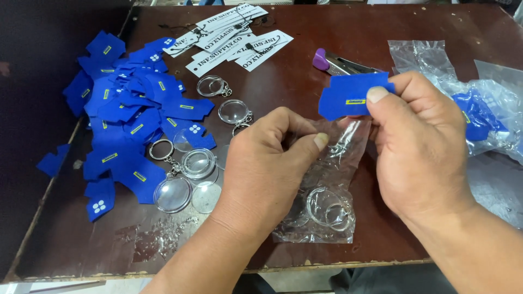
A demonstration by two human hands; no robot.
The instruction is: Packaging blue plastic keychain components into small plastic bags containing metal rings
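The left hand (261,163) pinches the clear plastic bag (327,185) at its mouth, holding it ready; its grip is clenched. The right hand (419,147) grips a blue felt piece (348,95) just above the bag, over the desk (338,49).

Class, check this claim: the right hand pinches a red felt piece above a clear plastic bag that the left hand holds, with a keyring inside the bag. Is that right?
Not quite. The head view shows the felt piece in the right hand is blue, not red. The rest stands: the left hand holds the clear plastic bag, with a keyring inside.
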